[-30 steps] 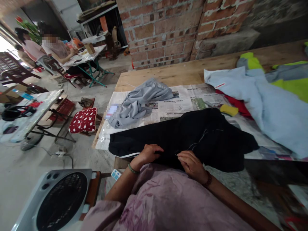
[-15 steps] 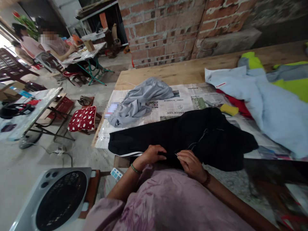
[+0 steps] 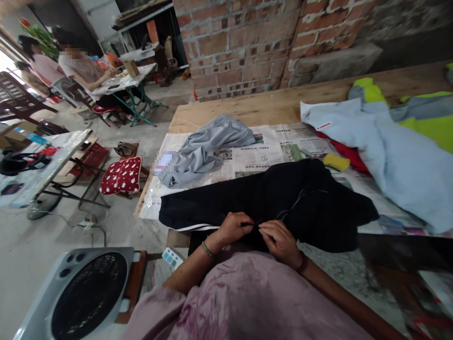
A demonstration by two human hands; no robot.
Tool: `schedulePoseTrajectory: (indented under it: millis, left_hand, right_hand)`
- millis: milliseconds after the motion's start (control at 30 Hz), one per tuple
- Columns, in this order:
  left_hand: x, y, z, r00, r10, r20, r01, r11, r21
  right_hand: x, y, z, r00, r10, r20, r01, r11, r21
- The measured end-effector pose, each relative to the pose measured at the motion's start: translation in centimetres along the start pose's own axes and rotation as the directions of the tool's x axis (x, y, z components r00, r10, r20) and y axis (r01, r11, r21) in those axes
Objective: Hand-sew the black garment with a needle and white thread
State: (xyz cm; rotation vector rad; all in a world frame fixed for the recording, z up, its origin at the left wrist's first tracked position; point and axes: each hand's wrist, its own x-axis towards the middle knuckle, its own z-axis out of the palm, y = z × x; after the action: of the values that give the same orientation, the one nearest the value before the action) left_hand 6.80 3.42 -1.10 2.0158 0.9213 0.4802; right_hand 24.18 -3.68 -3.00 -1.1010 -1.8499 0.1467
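Note:
A black garment, probably trousers, with a white stripe along its near edge, lies across the table's front. My left hand pinches a bit of its cloth near the front edge. Close by on the right, my right hand has thumb and fingers pressed together at the same spot, the fingertips of both hands almost touching. The thin needle seen in its fingers a moment ago is barely visible now. Loose pale thread trails over the black cloth beside my right hand.
Newspaper covers the wooden table. Behind the garment lie a crumpled grey cloth, a phone and a yellow sponge. Light-blue clothing is at right. A fan stands lower left; people sit farther back.
My left hand has moved right, closing its fingers on the black cloth beside my right fingertips. My right hand has stayed nearly in place, and its needle is now mostly hidden.

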Motion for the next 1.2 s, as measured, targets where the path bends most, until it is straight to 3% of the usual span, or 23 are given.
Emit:
schedulePoseTrajectory:
  millis: [333,500,600,733,800,900,1000,1200]
  left_hand:
    - [-0.1,1.6,0.7,0.996,-0.028,-0.087,0.032,0.998,0.051]
    - [0.2,1.7,1.1,0.966,-0.122,-0.228,0.14,0.988,0.064]
    - [0.3,1.3,0.8,0.95,-0.195,-0.245,0.202,0.979,0.0]
    - [-0.1,1.2,0.5,0.972,-0.133,-0.194,0.131,0.991,-0.022]
    - [-0.4,1.4,0.4,0.969,-0.113,-0.221,0.109,0.994,-0.032]
    - [-0.9,1.6,0.4,0.954,-0.079,-0.288,0.086,0.996,0.012]
    - [-1.2,1.9,0.3,0.961,-0.018,-0.277,0.052,0.992,0.116]
    - [-1.3,2.6,0.4,0.953,0.082,-0.293,-0.042,0.989,0.14]
  right_hand:
    - [0.7,-0.9,0.9,0.98,0.199,-0.029,-0.195,0.975,0.102]
    - [0.9,-1.0,0.7,0.99,0.136,-0.023,-0.133,0.986,0.098]
    - [1.0,-1.3,0.5,0.988,0.153,-0.004,-0.151,0.977,0.153]
    - [1.3,-1.5,0.5,0.905,0.424,0.027,-0.417,0.872,0.255]
    - [1.4,-1.4,0.6,0.865,0.501,0.032,-0.488,0.823,0.292]
    - [1.5,-1.2,0.7,0.862,0.508,-0.002,-0.479,0.814,0.329]
    - [1.3,-1.1,0.7,0.871,0.49,-0.041,-0.452,0.831,0.324]
    - [1.1,-1.1,0.5,0.922,0.381,-0.069,-0.361,0.91,0.206]
